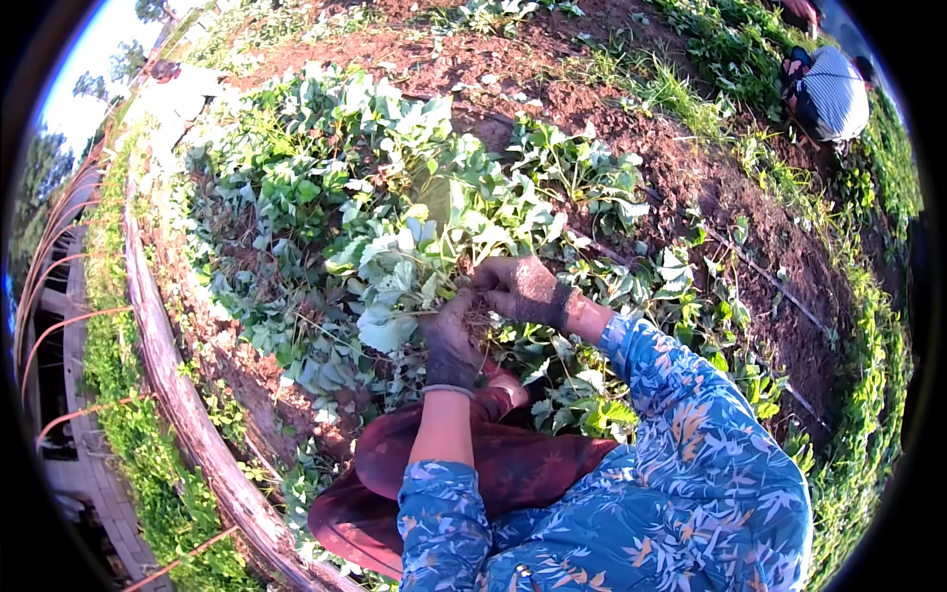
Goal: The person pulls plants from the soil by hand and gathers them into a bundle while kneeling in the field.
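My left hand [449,342], in a soiled dark work glove, is closed around the base of a leafy plant [390,325] with lobed, toothed leaves. Brown fibrous roots [479,320] show between my two hands. My right hand [522,288], gloved alike and crusted with soil, touches the plant's crown and roots with bent fingers; whether it grips them is hidden. Pale leaf undersides spread to the left of my left hand. A dense heap of similar leafy plants [296,185] lies beyond my hands, and more foliage [584,385] is below my right forearm.
Reddish-brown soil [703,177] borders the foliage on the right, crossed by a thin drip line [769,277]. A long pale plastic roll [174,370] and curved hoops [70,322] run along the left. One person [832,92] crouches at the upper right; another [174,92] is at the upper left.
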Motion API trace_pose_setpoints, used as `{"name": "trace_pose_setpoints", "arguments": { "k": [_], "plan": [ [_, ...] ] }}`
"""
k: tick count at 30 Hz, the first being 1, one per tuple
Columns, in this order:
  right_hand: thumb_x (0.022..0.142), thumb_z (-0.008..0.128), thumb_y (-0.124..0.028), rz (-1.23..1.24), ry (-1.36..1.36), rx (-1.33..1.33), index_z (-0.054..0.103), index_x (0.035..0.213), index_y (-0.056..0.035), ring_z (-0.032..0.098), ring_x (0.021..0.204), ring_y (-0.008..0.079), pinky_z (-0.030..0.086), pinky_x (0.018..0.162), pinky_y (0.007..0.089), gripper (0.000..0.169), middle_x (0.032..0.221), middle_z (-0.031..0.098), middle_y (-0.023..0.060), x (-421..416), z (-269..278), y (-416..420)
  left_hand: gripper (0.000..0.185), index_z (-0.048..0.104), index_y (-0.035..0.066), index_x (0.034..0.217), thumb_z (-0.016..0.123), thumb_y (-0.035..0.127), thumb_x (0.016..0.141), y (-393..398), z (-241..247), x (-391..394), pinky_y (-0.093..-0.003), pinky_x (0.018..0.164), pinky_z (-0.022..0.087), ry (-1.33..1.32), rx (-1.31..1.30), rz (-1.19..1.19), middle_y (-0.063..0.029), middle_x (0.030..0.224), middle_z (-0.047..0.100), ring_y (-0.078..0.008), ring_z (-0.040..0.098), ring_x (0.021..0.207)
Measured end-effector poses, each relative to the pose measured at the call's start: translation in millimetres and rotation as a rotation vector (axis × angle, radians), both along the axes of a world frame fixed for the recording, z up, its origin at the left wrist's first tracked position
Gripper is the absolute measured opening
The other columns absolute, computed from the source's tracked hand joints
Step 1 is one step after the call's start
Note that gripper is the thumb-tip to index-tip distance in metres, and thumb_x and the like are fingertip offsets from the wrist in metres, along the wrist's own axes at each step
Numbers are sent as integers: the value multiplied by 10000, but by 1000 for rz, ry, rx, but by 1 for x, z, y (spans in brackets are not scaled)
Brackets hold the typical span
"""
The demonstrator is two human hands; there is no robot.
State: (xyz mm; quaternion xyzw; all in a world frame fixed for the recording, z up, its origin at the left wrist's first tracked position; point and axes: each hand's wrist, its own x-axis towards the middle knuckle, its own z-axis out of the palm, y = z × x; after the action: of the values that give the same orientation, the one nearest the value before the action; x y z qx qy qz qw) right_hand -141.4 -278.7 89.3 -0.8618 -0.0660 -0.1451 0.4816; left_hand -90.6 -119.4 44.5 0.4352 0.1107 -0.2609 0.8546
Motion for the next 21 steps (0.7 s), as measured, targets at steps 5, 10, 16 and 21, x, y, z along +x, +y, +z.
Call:
{"name": "trace_pose_setpoints", "arguments": {
  "k": [5,10,16,21],
  "plan": [
    [807,619,-144,18,-149,-282,597,880,-66,637,721,370,519,634,462,109,706,617,158,-7,-7,0,193,630,-48,1054,615,12,870,-5,12,-6,-334,703,584,-93,101,68,-117,937,676,-225,680,805],
    [778,631,-243,-230,122,-419,650,842,-33,633,659,391,512,614,489,220,746,637,193,10,-44,-29,202,628,-25,1059,645,-1,859,10,11,-2,-307,648,565,-49,2,-65,-92,890,666,-188,661,752],
    [861,737,-236,17,460,550,721,1043,-18,538,539,54,413,466,228,285,707,658,-2,13,-12,-20,199,639,-11,1043,670,15,848,1,4,-7,-305,608,562,-216,196,-51,-74,882,667,-170,658,710],
    [824,665,-213,-58,238,288,682,805,-18,599,585,172,485,555,332,197,677,647,91,18,-24,-4,202,619,-72,1009,663,-15,820,-4,1,-5,-325,589,567,-147,211,27,-124,868,671,-199,661,669]
  ]
}}
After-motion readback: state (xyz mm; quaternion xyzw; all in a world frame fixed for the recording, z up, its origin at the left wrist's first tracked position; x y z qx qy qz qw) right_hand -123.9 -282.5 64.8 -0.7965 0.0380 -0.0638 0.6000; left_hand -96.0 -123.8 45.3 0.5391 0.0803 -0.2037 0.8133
